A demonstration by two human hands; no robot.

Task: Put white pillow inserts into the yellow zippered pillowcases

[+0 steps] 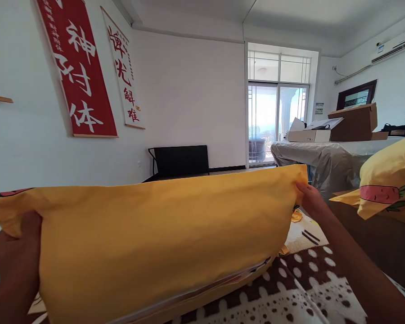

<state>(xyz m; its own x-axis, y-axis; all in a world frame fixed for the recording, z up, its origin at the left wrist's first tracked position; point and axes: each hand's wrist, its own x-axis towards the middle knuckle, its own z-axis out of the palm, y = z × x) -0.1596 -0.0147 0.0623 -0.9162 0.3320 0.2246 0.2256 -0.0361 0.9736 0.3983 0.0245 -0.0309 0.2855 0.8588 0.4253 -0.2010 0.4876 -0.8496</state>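
A yellow pillow in its pillowcase is stretched upright between my two hands and fills the lower middle of the view. My left hand grips its left corner, with the fingers partly hidden by folded cloth. At the upper right corner my right hand pinches the fabric. Along the lower edge runs a whitish opening or seam with a bit of printed pattern. Beneath the pillow lies a brown and white dotted blanket.
Another yellow pillow with a pink radish print rests at the right. Farther back, cardboard boxes sit on a plastic-covered table. A black bench stands by the far wall, near a glass door. Scrolls hang at left.
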